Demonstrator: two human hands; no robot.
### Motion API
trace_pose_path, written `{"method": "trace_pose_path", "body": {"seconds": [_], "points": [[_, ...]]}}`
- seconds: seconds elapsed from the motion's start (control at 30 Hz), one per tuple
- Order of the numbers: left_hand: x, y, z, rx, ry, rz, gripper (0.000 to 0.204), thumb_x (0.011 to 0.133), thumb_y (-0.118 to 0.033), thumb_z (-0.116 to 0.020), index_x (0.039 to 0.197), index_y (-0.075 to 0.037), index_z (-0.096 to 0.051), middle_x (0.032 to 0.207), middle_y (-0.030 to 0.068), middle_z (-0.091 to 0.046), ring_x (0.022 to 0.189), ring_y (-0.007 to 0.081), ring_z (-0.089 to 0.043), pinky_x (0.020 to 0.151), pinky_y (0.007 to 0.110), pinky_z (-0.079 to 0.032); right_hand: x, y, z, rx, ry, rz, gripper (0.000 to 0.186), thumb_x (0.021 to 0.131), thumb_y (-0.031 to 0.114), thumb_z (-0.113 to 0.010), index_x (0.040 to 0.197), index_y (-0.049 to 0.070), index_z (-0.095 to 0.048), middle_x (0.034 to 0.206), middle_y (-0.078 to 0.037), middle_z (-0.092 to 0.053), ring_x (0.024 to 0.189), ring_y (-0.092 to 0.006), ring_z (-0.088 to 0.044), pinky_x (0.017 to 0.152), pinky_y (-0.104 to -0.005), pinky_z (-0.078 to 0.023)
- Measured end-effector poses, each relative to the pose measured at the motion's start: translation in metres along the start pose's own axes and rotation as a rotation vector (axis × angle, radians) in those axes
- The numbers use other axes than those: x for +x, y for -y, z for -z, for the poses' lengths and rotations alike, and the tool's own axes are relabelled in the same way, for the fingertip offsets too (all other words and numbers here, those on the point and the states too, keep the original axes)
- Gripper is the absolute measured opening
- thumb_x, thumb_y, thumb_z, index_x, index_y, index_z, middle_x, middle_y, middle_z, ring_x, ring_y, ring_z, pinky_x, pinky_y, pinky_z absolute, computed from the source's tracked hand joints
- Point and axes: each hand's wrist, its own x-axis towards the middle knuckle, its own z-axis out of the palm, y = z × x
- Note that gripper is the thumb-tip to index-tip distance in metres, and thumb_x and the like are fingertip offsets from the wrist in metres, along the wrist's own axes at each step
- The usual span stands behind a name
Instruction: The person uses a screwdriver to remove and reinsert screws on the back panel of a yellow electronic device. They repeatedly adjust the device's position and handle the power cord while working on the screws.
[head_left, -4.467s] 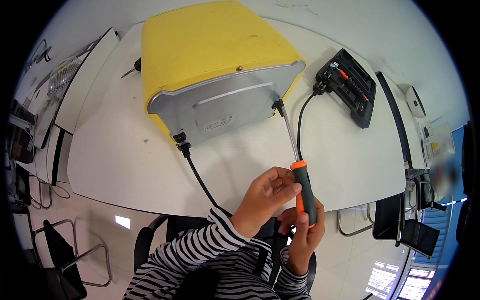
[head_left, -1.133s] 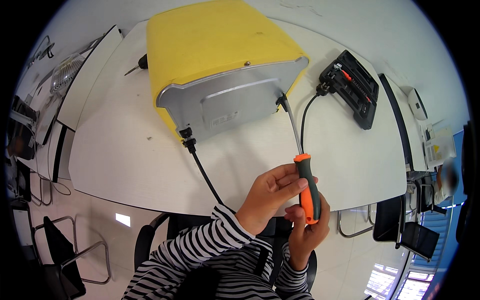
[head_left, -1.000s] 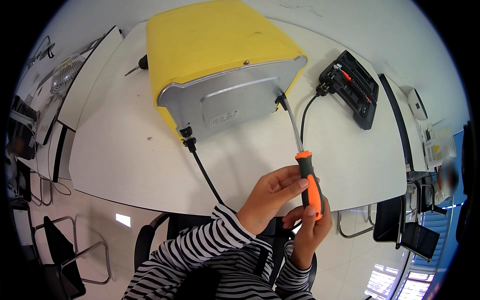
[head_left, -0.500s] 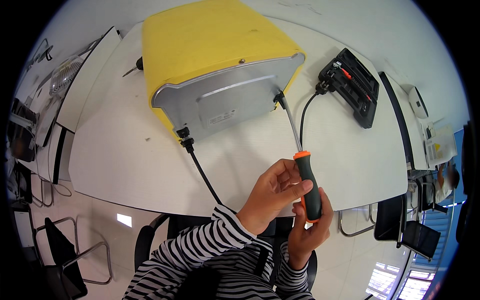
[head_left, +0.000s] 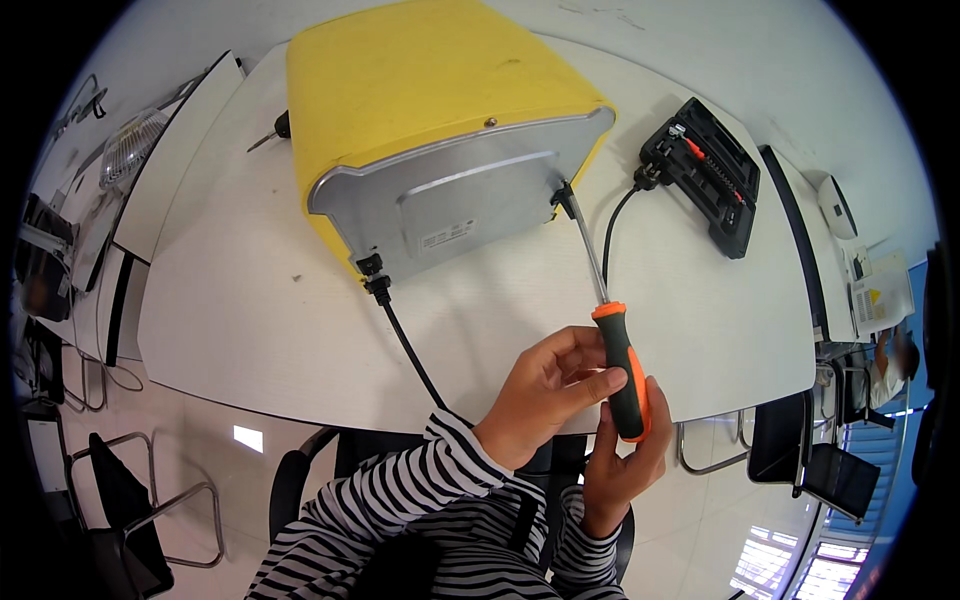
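A screwdriver (head_left: pixel 622 375) with a dark green and orange handle slants up from my hands. The thumb and fingers of my left hand (head_left: pixel 548 395) are closed on the middle of its handle. Just below, my right hand (head_left: pixel 627 465) grips the butt end between thumb and fingers. The shaft reaches a black cable connector (head_left: pixel 565 197) at the right side of a grey metal panel (head_left: pixel 480 200), where the exact tip contact is too small to make out. That panel forms the near face of a yellow case (head_left: pixel 430 80) lying on the white table (head_left: pixel 240 330).
A second black cable plug (head_left: pixel 378 285) joins the panel's lower left, its cord running toward me. An open black tool case (head_left: pixel 705 175) with bits lies at right. Another screwdriver (head_left: pixel 275 130) lies left of the yellow case. Chairs (head_left: pixel 780 440) stand beyond the table.
The screwdriver handle has turned about its axis, so its orange stripe now shows on the right side. My right fingers have shifted slightly on the butt end.
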Motion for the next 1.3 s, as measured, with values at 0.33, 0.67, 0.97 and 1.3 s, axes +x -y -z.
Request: {"method": "trace_pose_path", "body": {"seconds": [0.33,0.67,0.97,1.3], "points": [[0.001,-0.002,-0.004,-0.053,0.060,0.009,0.039,0.080,-0.009,-0.054,0.114,0.002,-0.041,0.101,0.0094,-0.053,0.097,0.0158,-0.049,0.087,0.029,-0.038,0.004,0.003,0.011,0.842,0.240,-0.797,0.044,0.086,0.037,-0.042,0.098,-0.006,-0.047,0.047,-0.005,-0.050,0.043,-0.0094,-0.049,0.044,-0.0164,-0.035],[0.002,0.002,-0.003,0.077,-0.022,-0.062,0.037,0.076,-0.008,-0.058,0.109,0.002,-0.043,0.097,0.0068,-0.052,0.092,0.0143,-0.049,0.085,0.028,-0.037,0.001,0.003,-0.002,0.135,0.047,-0.171,0.030,0.081,0.015,-0.054,0.103,-0.004,-0.046,0.074,-0.010,-0.056,0.062,-0.0132,-0.055,0.053,-0.0219,-0.042],[-0.001,-0.002,-0.005,0.032,0.042,-0.035,0.036,0.079,-0.005,-0.050,0.113,0.003,-0.041,0.105,0.0091,-0.052,0.097,0.0151,-0.048,0.085,0.029,-0.037,0.013,0.002,0.014,0.953,0.314,-0.837,0.037,0.087,0.031,-0.041,0.094,-0.005,-0.047,0.053,-0.005,-0.052,0.043,-0.0087,-0.048,0.040,-0.0166,-0.034],[0.003,0.002,-0.001,0.135,-0.007,-0.111,0.038,0.077,-0.012,-0.059,0.109,0.000,-0.044,0.099,0.0070,-0.054,0.093,0.0137,-0.048,0.086,0.028,-0.036,0.002,0.003,0.001,0.126,0.095,-0.167,0.027,0.081,0.012,-0.053,0.101,-0.004,-0.046,0.073,-0.009,-0.056,0.057,-0.0132,-0.056,0.052,-0.0228,-0.043]]}}
